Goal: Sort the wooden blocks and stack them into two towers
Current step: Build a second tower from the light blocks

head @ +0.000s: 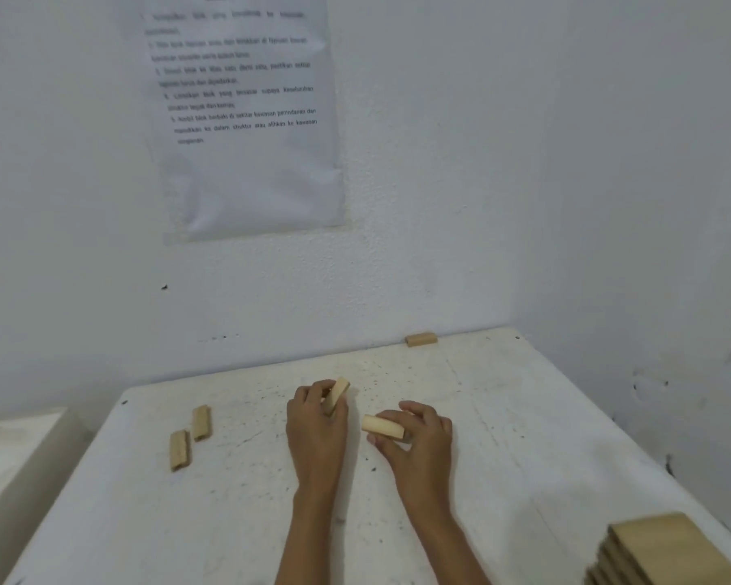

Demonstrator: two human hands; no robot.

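Now each hand grips one short pale wooden block: left hand (316, 420) tilts its block (337, 396), right hand (418, 432) levels its block (383, 427), probably for stacking.

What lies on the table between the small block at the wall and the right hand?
Nothing. The head view shows only bare, speckled table between the block at the wall and the right hand, which holds a second block.

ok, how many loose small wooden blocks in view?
5: two blocks on the table at left, one in the left hand, one in the right hand, one by the back wall. Hands may hide more.
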